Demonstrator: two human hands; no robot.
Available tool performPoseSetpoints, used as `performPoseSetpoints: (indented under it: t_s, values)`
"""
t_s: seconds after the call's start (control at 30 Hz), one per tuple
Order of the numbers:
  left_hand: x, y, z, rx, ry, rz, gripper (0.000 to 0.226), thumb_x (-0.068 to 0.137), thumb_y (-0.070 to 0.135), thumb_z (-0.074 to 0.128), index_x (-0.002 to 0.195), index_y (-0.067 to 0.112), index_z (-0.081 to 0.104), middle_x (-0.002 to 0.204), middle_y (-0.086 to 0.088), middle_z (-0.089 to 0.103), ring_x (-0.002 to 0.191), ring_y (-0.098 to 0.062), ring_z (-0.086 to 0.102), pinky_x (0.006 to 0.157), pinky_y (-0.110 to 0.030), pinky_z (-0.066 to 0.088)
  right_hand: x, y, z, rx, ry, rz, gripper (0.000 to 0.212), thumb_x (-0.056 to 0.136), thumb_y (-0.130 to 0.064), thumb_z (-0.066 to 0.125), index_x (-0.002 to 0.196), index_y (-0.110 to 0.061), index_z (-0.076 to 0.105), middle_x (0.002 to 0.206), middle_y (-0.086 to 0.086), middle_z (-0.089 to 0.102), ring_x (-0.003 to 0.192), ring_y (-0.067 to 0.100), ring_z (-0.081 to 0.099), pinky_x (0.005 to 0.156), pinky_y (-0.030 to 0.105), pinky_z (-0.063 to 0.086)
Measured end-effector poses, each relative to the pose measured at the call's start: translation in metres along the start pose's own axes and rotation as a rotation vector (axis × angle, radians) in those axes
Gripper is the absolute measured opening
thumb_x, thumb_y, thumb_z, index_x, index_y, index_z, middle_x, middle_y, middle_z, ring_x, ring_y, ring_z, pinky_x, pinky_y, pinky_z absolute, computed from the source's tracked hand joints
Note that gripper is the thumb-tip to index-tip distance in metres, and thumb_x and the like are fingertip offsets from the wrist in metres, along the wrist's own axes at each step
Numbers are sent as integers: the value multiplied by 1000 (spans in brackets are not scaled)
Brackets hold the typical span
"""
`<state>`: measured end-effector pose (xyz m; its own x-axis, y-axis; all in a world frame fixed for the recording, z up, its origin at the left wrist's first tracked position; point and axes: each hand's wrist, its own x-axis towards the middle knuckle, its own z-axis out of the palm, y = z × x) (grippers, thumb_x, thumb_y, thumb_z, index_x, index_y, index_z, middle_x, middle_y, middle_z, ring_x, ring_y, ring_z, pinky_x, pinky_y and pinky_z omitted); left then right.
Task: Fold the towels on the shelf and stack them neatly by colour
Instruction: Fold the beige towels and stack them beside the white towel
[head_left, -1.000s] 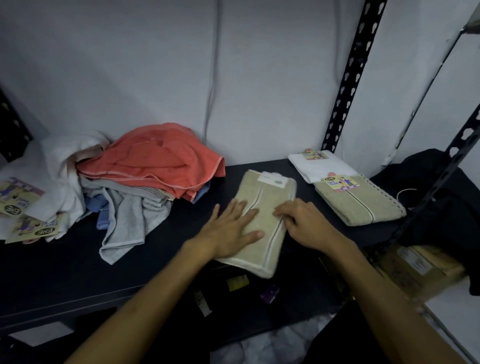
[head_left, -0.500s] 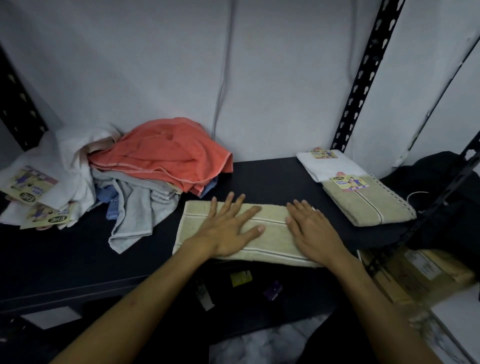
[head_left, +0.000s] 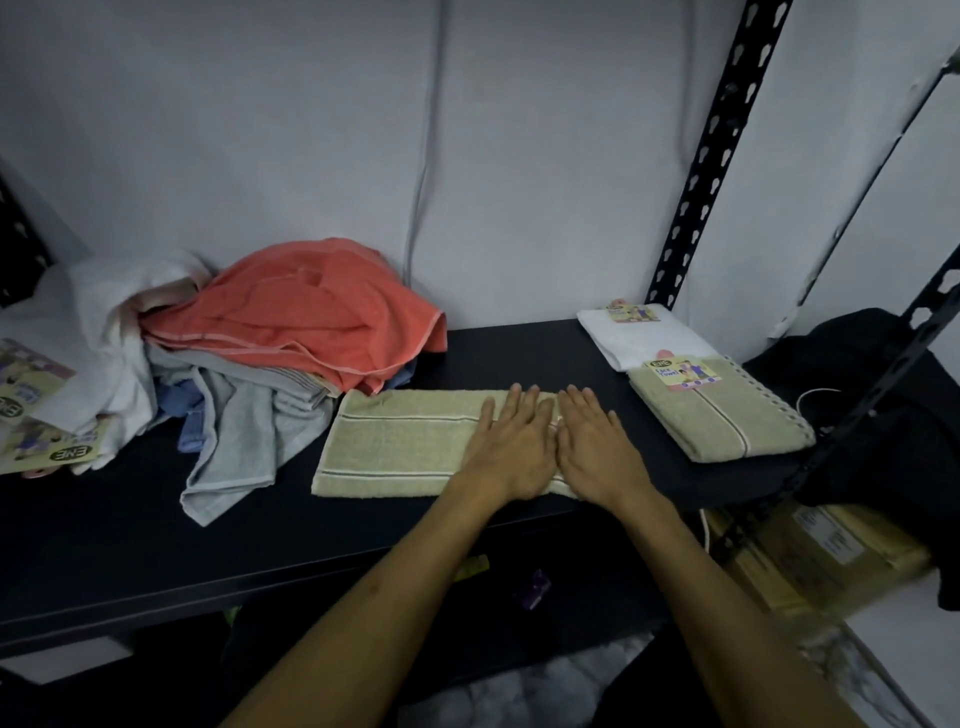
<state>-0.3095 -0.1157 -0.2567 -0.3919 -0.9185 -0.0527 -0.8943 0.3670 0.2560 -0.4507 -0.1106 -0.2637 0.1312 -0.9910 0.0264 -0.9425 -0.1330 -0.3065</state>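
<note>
Beige towel (head_left: 400, 441) lies flat along the front middle of the shelf (head_left: 156, 545), both hands pressing its right end.

Left hand (head_left: 511, 447) and right hand (head_left: 595, 444) sit side by side, palms down, fingers straight and close together, holding nothing. A folded beige towel (head_left: 727, 415) with a paper label rests near the shelf's right edge, overlapping a folded white towel (head_left: 639, 335) behind it toward the back right corner. At the left, an unfolded heap: an orange towel (head_left: 311, 317) on top, touching the flat towel's back left corner, a grey towel (head_left: 234, 436) spilling forward, a blue one (head_left: 182, 410) under it, white towels (head_left: 104, 332) with labels at the left edge.
</note>
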Motion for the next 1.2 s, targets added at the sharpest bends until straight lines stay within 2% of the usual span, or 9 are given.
performPoseSetpoints:
  t_s: [0.13, 0.37, 0.5, 0.6, 0.7, 0.77, 0.83, 1.0, 1.2]
  values:
    - [-13, -24, -3, 56, -20, -43, 66, 105, 55, 9, 162, 26, -4, 168, 7, -14, 154, -13, -18, 124, -43, -13, -1, 15, -2, -114, -36, -36, 58, 108, -41, 13, 161, -18, 7, 168, -7, 1, 153, 7, -6, 124, 40, -5]
    - [-75, -136, -34, 82, 13, -278, 75, 100, 68, 12, 162, 29, -6, 169, 7, -13, 154, -10, -15, 125, -41, -12, 2, 22, -6, -165, -66, -107, 60, 106, -46, 9, 161, -24, 2, 167, -12, -2, 152, 2, -9, 125, 39, -6]
    - [-95, -168, -41, 68, -38, -300, 77, 99, 70, 13, 162, 29, -5, 170, 5, -8, 155, -9, -11, 125, -38, -11, 1, 27, -9, -213, -95, -139, 61, 105, -47, 8, 161, -24, 0, 168, -11, -1, 152, 2, -9, 125, 39, -6]
    - [-91, -156, -47, 139, 101, -302, 74, 97, 60, 16, 156, 18, 31, 165, -8, 26, 152, -25, 22, 124, -44, 13, 7, 20, -13, -158, -71, -104, 58, 107, -40, 16, 160, -16, 13, 168, -3, 10, 154, 11, -3, 125, 40, -4]
    - [-74, -96, -45, 158, 444, -136, 69, 86, 37, 16, 124, 0, 62, 130, -21, 61, 118, -36, 56, 107, -43, 37, 11, 9, -8, 35, 32, -42, 51, 109, -29, 27, 153, -5, 33, 165, 13, 20, 155, 25, 0, 124, 41, 1]
    - [-53, -47, -34, -71, 454, -10, 59, 92, 28, 27, 133, 0, 59, 139, -21, 58, 129, -33, 52, 114, -37, 31, 8, 4, 0, 78, 53, -16, 51, 109, -30, 26, 153, -5, 31, 166, 15, 14, 155, 27, -2, 124, 40, 3]
    - [-29, -14, -19, -206, 314, 43, 55, 99, 28, 32, 147, 6, 48, 155, -18, 43, 145, -28, 37, 122, -36, 20, 7, 5, 4, 22, 22, -13, 54, 109, -33, 23, 157, -8, 21, 168, 9, 9, 155, 22, -1, 124, 40, 5]
    - [-4, -32, -6, 26, 42, -95, 64, 105, 55, 16, 163, 28, 5, 170, 0, -3, 156, -18, -8, 124, -47, -9, 16, 23, -4, -93, -56, -76, 58, 108, -43, 16, 161, -20, 8, 168, -7, 0, 154, 9, -7, 125, 37, -1]
    - [-69, -108, -32, 87, 18, -276, 77, 96, 73, 9, 161, 35, -3, 170, 2, -2, 156, -17, -7, 125, -45, -9, 51, 29, -19, -179, -110, -226, 68, 100, -65, 9, 160, -34, 3, 168, -9, -4, 153, 7, -9, 126, 40, -1]
